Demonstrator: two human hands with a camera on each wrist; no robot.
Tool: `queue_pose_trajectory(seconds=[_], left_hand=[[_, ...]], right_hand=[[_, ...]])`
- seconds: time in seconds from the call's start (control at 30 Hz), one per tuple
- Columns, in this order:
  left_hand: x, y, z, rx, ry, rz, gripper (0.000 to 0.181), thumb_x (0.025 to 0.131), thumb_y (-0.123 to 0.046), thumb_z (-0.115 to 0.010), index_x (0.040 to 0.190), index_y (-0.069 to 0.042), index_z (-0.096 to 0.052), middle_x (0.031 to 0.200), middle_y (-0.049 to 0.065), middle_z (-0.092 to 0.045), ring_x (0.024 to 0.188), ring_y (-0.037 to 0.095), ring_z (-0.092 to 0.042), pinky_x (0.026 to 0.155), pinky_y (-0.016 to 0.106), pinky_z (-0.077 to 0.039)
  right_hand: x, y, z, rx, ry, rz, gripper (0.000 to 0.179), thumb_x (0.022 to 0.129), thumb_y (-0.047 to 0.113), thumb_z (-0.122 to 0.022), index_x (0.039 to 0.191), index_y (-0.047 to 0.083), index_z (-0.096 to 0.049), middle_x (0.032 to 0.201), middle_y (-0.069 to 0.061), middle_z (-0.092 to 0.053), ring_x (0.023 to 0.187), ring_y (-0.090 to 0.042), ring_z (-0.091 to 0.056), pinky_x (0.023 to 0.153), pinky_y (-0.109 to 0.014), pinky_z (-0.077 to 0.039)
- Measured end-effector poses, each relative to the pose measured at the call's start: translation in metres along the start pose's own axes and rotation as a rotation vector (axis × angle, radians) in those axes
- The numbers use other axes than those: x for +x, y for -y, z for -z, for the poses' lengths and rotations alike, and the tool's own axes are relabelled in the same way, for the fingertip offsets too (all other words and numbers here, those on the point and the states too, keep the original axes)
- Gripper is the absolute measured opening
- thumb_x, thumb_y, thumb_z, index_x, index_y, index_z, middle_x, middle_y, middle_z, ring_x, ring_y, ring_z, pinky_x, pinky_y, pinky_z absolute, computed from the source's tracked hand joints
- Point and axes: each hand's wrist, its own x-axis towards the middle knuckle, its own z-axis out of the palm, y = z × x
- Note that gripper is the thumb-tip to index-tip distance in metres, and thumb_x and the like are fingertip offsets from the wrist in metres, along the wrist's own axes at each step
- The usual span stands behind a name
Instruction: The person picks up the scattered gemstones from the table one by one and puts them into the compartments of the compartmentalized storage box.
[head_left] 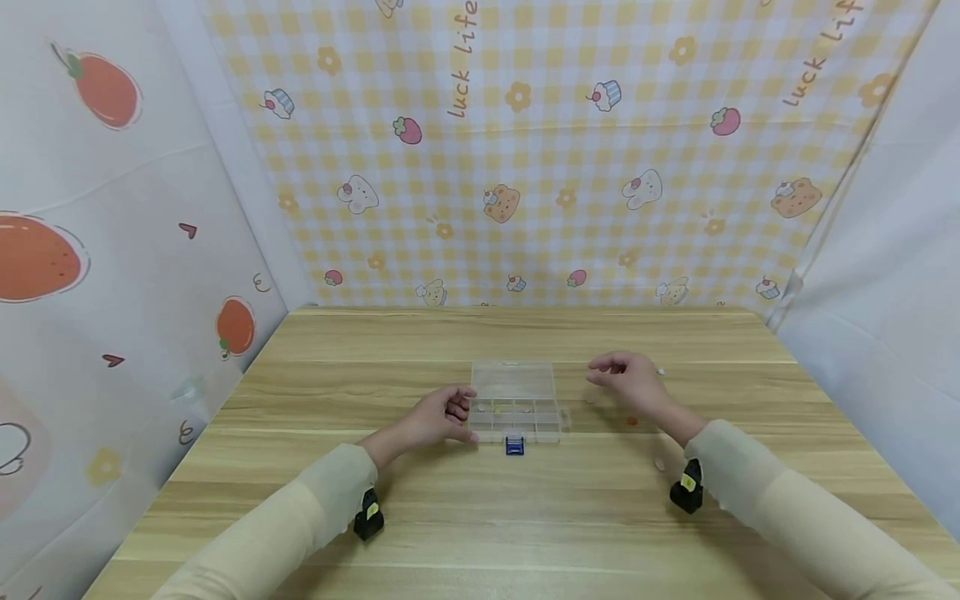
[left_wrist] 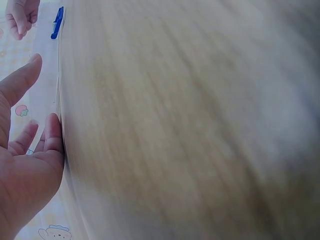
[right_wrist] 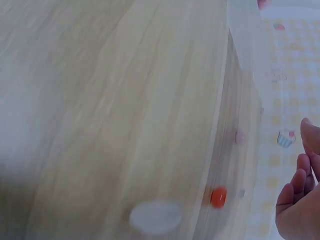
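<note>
Wood-grain table (head_left: pixel 465 508): clear compartment box (head_left: pixel 514 419) on it, lid (head_left: pixel 513 381) open toward the far side. My left hand (head_left: pixel 435 417), thumb and fingers apart, is at the box's left side; my right hand (head_left: pixel 632 383), fingers loosely bent, hovers right of it. Blue latch (head_left: pixel 514 446), near edge. Right: white oval piece (head_left: pixel 659 464), orange-red piece (head_left: pixel 632 421).

cream sleeves (head_left: pixel 277 525) | paler cuffs (head_left: pixel 341 479) | black wrist units (head_left: pixel 368 527) | yellow labels (head_left: pixel 688 482)

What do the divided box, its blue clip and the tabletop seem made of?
Divided box: probably clear, smooth plastic, since the wood shows through. Blue clip: likely plastic, from its vivid colour; sheen unclear. Tabletop: smooth wood or possibly laminate, from its streaked grain.
</note>
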Motion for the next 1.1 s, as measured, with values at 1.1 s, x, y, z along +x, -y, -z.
queue_pose_trajectory(seconds=[1.1], left_hand=[[-0.002,-0.002,0.001,-0.003,0.008,-0.001,0.071,0.071,-0.001,-0.085,0.132,0.004,-0.049,0.109,0.012,-0.052,0.096,0.022,-0.052,0.082,0.03,-0.049]], right_hand=[[0.007,-0.068,0.08,-0.031,-0.001,-0.159,0.048,0.095,0.033,-0.064,0.126,-0.004,-0.058,0.118,-0.02,-0.061,0.102,-0.027,-0.053,0.08,-0.03,-0.045]])
